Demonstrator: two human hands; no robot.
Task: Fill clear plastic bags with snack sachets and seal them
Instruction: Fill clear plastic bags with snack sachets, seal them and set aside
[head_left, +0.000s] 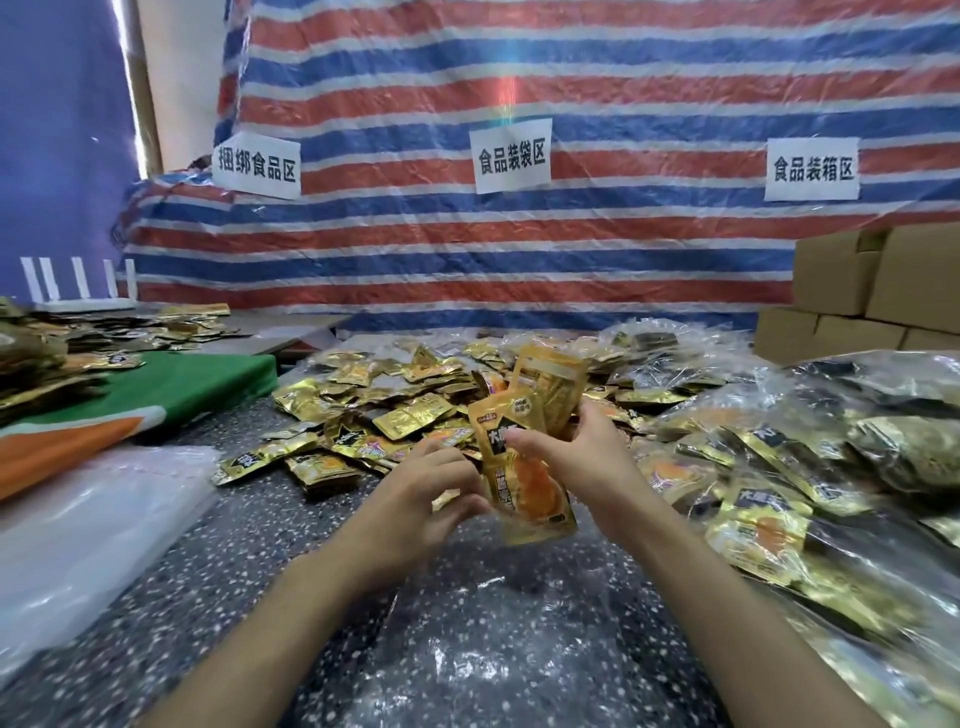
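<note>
My right hand (582, 457) grips a small bunch of golden snack sachets (524, 467) held upright above the speckled table; another sachet (553, 387) sticks up behind them. My left hand (421, 493) has its fingers curled against the lower left edge of the bunch. A clear plastic bag (483, 639) lies flat on the table under my forearms. A heap of loose golden sachets (374, 410) spreads across the table beyond my hands.
Filled clear bags of sachets (810, 467) pile up on the right. A stack of flat clear bags (88, 525) lies at the left beside a green and orange cloth (171, 384). Cardboard boxes (872, 291) stand at the back right. A striped tarpaulin with paper signs hangs behind.
</note>
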